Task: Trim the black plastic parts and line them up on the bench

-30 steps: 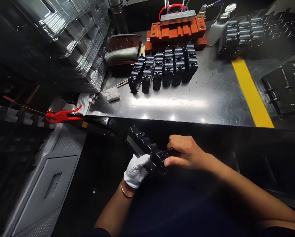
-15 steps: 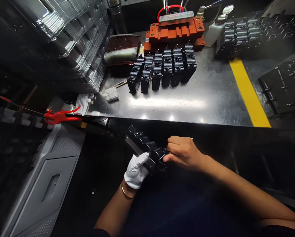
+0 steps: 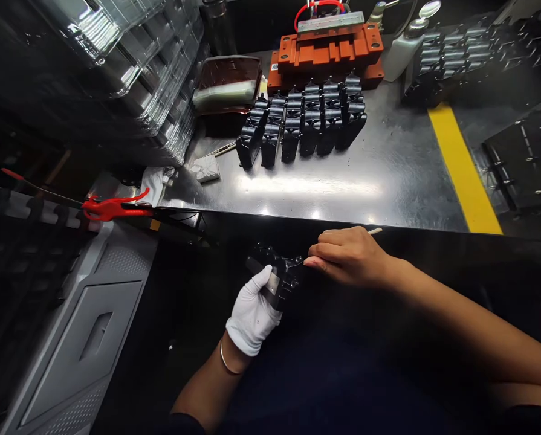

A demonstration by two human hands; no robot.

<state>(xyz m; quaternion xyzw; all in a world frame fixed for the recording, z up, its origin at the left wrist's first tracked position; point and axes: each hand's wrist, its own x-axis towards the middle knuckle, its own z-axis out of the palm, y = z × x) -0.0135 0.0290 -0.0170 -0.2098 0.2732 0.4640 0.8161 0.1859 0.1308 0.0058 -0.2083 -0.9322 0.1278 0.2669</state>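
Note:
My left hand point(image 3: 253, 314), in a white glove, is closed around a black moulded part point(image 3: 281, 284) with its thumb on a flat side face. The part is tilted, one end toward my right hand, in front of the bench edge. My bare right hand point(image 3: 349, 257) pinches a slim tool point(image 3: 375, 231). Its pale back end sticks out behind the knuckles, and its thin tip reaches the part's right end; what kind of tool it is I cannot make out. Several similar black parts point(image 3: 292, 130) stand in a row on the metal bench point(image 3: 306, 196).
Behind the row sits an orange fixture point(image 3: 329, 54). Stacked clear trays point(image 3: 152, 78) rise at the left. A red air gun point(image 3: 116, 208) hangs near the bench corner, above a grey bin point(image 3: 84, 344). Yellow tape point(image 3: 465, 169) crosses the bench, with more black parts point(image 3: 451, 54) beyond.
The black part has turned so its end faces more toward me and looks shorter. My right hand has moved slightly up and right, showing more of the tool's pale end.

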